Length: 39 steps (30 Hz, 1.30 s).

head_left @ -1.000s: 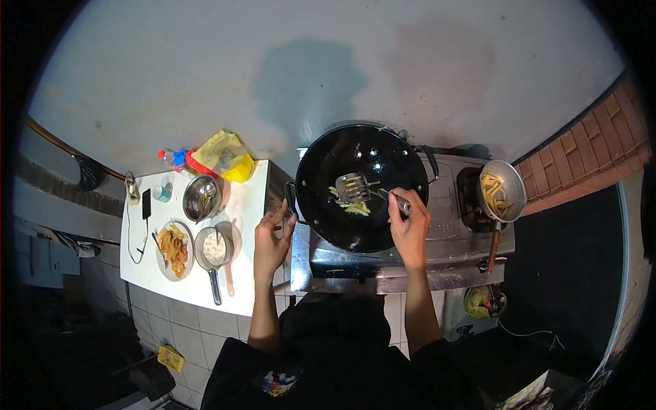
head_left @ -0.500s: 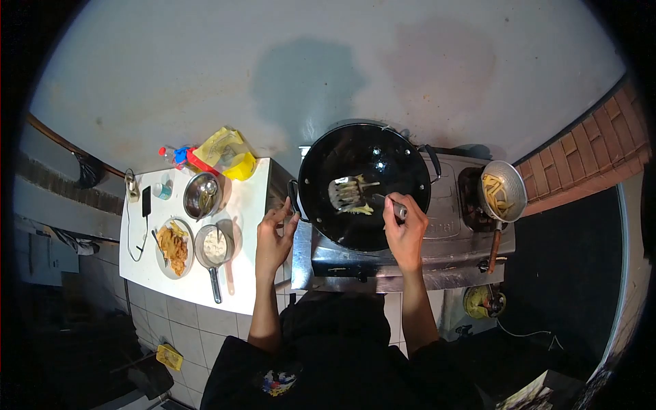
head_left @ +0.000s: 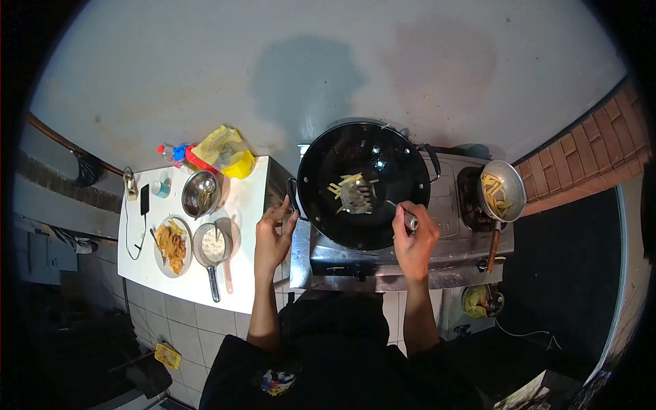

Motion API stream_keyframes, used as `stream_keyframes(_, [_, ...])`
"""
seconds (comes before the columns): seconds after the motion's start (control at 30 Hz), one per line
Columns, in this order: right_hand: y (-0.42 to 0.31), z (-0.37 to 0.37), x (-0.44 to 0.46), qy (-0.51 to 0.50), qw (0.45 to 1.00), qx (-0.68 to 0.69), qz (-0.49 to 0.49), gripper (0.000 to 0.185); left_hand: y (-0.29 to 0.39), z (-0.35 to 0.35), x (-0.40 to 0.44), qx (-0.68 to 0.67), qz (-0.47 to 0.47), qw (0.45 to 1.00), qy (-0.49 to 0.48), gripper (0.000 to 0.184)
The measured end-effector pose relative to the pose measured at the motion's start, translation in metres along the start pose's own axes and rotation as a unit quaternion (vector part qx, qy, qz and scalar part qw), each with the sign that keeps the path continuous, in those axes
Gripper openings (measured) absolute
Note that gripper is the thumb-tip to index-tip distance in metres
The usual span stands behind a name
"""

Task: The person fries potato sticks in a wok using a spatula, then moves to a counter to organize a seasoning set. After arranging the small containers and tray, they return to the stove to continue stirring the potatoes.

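Observation:
A large black wok (head_left: 342, 150) sits on the stove in front of me. My left hand (head_left: 272, 239) is closed at its left side, with the fingers on the loop handle (head_left: 292, 190). In my right hand (head_left: 415, 240) is the handle of a slotted spatula (head_left: 357, 196), whose metal head rests low in the wok. Pale french fries (head_left: 336, 186) lie at the left and upper edge of the spatula head; part of them is hidden beneath it.
Right of the wok, a small pan (head_left: 509, 188) of fries stands on the other burner. The white table (head_left: 178, 290) at left bears a plate (head_left: 179, 272) of fried food, a saucepan (head_left: 213, 254) with white batter, a steel bowl (head_left: 193, 208), a phone (head_left: 145, 199) and a yellow bag (head_left: 219, 147).
My right hand has shifted slightly right and down with the spatula. The spatula head has moved right, and more fries show left of it. My left hand stays at the wok handle.

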State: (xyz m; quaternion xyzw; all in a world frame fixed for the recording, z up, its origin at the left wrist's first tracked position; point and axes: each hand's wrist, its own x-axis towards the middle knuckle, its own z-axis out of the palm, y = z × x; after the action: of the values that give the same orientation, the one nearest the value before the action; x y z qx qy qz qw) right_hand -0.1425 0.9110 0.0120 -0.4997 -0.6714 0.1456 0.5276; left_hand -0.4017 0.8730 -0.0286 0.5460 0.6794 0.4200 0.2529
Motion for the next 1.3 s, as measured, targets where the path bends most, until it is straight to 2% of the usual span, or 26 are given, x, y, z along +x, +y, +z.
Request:
stream_keyframes(0.07, [-0.001, 0.000, -0.002, -0.004, 1.000, -0.001, 0.005, 0.007, -0.005, 0.001, 0.001, -0.001, 0.026, 1.000, 0.004, 0.040])
stream_keyframes(0.33, [0.014, 0.003, 0.000, 0.003, 0.998, -0.055, 0.009, 0.009, 0.000, 0.002, -0.001, 0.002, 0.003, 1.000, 0.008, 0.038])
stream_keyframes(0.4, [0.016, 0.004, -0.001, 0.044, 0.998, -0.048, 0.022, 0.008, 0.000, 0.001, -0.001, 0.000, -0.004, 1.000, 0.007, 0.038])
stream_keyframes(0.53, [0.008, 0.002, -0.004, 0.030, 0.997, -0.055, 0.050, 0.008, 0.004, 0.003, -0.001, 0.003, 0.003, 1.000, 0.014, 0.039])
stream_keyframes(0.63, [0.009, 0.009, -0.008, 0.035, 0.999, -0.029, 0.021, 0.009, 0.007, 0.002, 0.000, 0.004, 0.005, 1.000, 0.012, 0.039])
stream_keyframes(0.8, [0.012, 0.015, -0.009, 0.032, 0.998, -0.029, 0.052, 0.011, 0.008, 0.002, -0.001, 0.021, -0.010, 1.000, 0.000, 0.040])
stream_keyframes(0.97, [0.016, 0.023, -0.009, 0.030, 0.997, -0.013, 0.063, 0.011, 0.004, 0.004, -0.001, -0.004, 0.016, 1.000, 0.014, 0.041])
stream_keyframes(1.03, [0.010, 0.023, -0.009, 0.018, 0.995, 0.036, 0.091, 0.010, 0.003, 0.004, -0.001, 0.008, 0.013, 1.000, 0.011, 0.041])
stream_keyframes(1.3, [0.007, 0.017, -0.020, 0.018, 0.996, 0.040, 0.079, 0.009, 0.006, 0.003, -0.001, 0.018, 0.019, 1.000, 0.017, 0.041])
